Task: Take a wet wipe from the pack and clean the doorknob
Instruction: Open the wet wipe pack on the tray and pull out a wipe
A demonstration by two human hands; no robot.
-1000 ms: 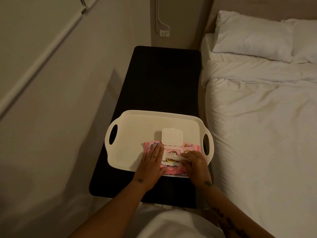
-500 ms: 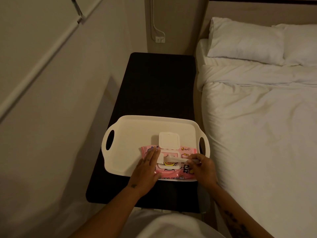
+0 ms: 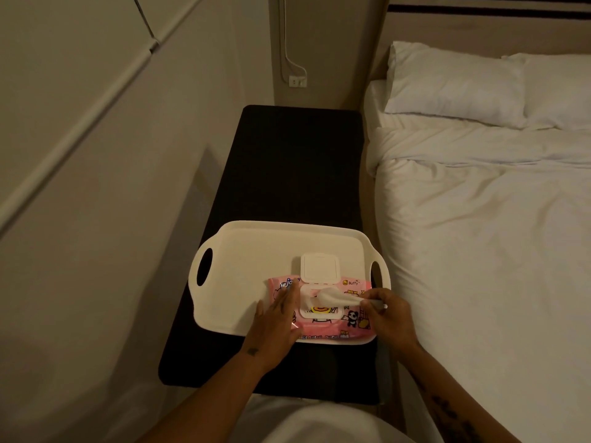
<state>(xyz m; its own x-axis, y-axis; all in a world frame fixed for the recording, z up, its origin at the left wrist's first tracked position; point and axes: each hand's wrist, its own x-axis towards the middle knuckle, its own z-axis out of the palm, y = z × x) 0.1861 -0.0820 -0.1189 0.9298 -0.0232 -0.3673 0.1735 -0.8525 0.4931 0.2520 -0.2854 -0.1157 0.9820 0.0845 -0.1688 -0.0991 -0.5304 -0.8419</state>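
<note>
1. In the lower middle of the frame, a pink wet wipe pack (image 3: 329, 329) printed with cartoon animals lies flat at the near edge of a cream tray (image 3: 256, 260) that has a cut-out handle at each end.
2. The pack's white flip lid (image 3: 319, 266) is folded back toward the top of the frame and lies open on the tray, leaving the dispensing opening uncovered.
3. A white wet wipe (image 3: 332, 298) comes partway out of that opening and stretches to the right as a twisted strip. One end is in the pack and the other is in the right hand's fingers.
4. The left hand (image 3: 278, 324) lies palm down on the left part of the pack. Its fingers are straight and spread, pressing on the pack just left of the opening, and they curl round nothing.
5. The right hand (image 3: 388, 318) is over the pack's right end, near the tray's right handle. Its thumb and fingertips pinch the free end of the wipe.
6. The two hands are apart, with the opening and the stretched wipe between them.
7. The tray sits on the near part of a narrow black table (image 3: 297, 174) that runs up the centre of the frame.
8. A bed (image 3: 479, 251) with rumpled white bedding fills the right side, just beside the table, with a white pillow (image 3: 454, 84) at the upper right.
9. Near the top centre, a white wall socket (image 3: 297, 81) sits on the wall beyond the table, and a thin cable (image 3: 285, 43) runs up from it.
</note>
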